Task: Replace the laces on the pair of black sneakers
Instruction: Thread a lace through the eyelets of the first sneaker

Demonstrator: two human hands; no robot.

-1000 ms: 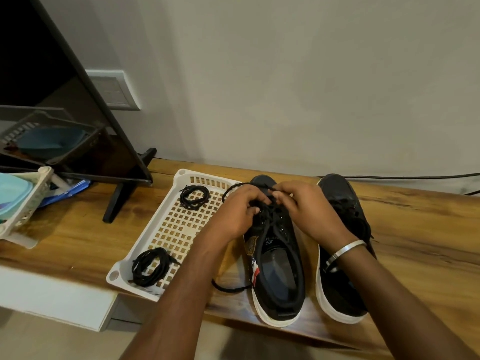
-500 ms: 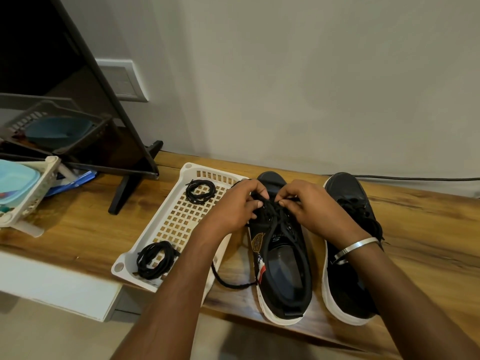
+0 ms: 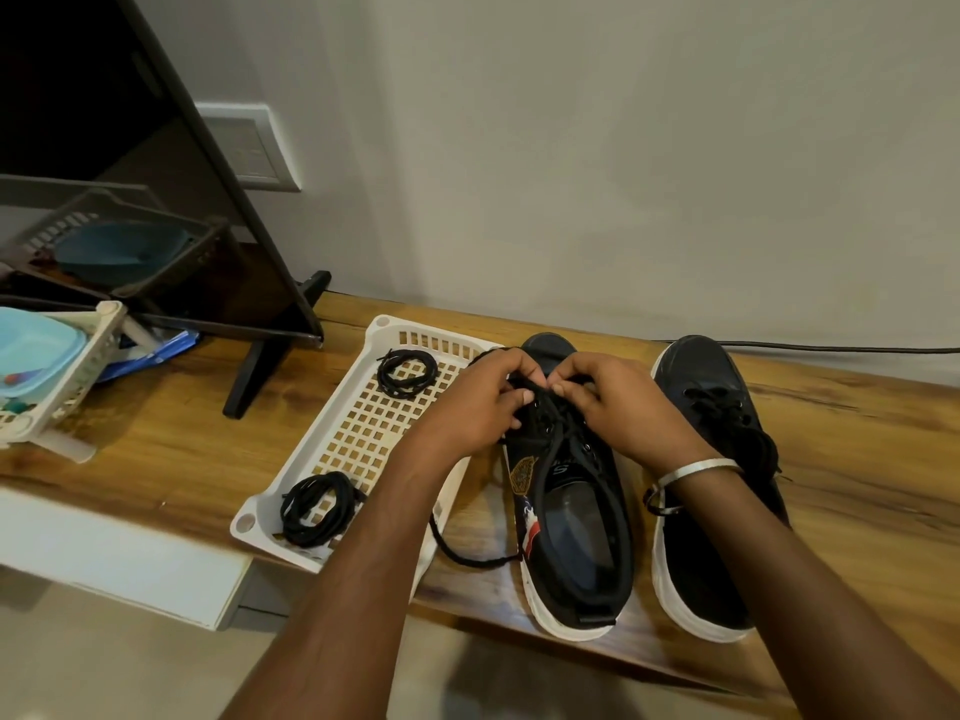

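A plain grey-white painted wall (image 3: 623, 148) rises beyond the hands. Beneath them runs a long wooden counter (image 3: 171, 449) of warm brown grain with a white front edge. To the left of the hands a black flat screen (image 3: 104, 148) stands on a black foot, with a white wall switch plate (image 3: 249, 148) just behind it. A pale beige floor (image 3: 130, 662) lies nearest the person.

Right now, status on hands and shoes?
Left hand and right hand both pinching lace on left shoe. Right shoe laced, untouched. Two spare lace coils in tray. Nothing blocking.
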